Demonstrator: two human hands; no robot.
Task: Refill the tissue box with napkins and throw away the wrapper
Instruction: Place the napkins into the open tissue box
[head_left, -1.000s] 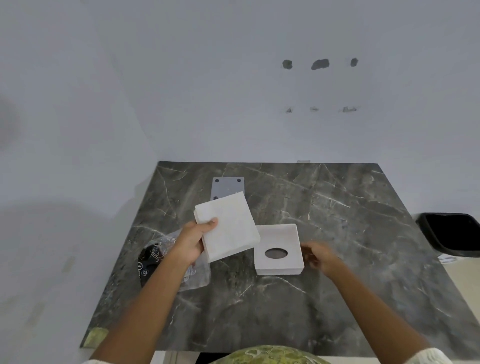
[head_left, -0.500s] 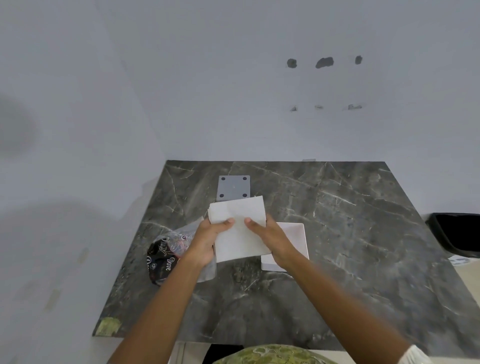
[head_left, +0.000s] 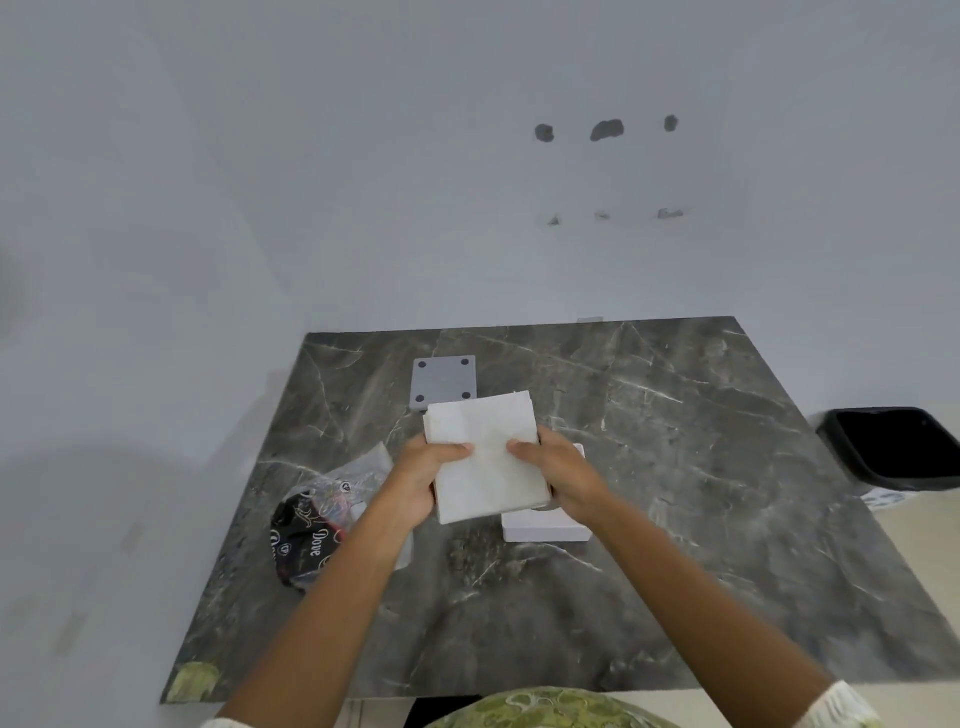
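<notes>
- The left hand (head_left: 422, 475) is closed on the left side of the stack of napkins (head_left: 485, 457), with the thumb on top and the other fingers under it.
- The right hand (head_left: 563, 470) is closed on the right side of the same stack, thumb on top too.
- The napkins are white and square. Both hands hold them up above the table (head_left: 675, 545), a bit tilted.
- The tissue box (head_left: 545, 527) is white. It sits on the table just under the right hand. The napkins and the hand hide most of it, so only its near edge and a far corner show.
- The wrapper (head_left: 317, 525) lies on the table to the left, partly under the left arm. It is clear plastic with a black part that has letters on it.
- A small grey plate (head_left: 444, 379) with four dark dots lies flat behind the napkins. The stack hides its near edge.
- The table is dark grey stone with pale lines.
- A black bin (head_left: 893, 447) stands on the floor past the right side of the table, well apart from the hands.
- The wall (head_left: 363, 182) behind is white with some dark spots.
</notes>
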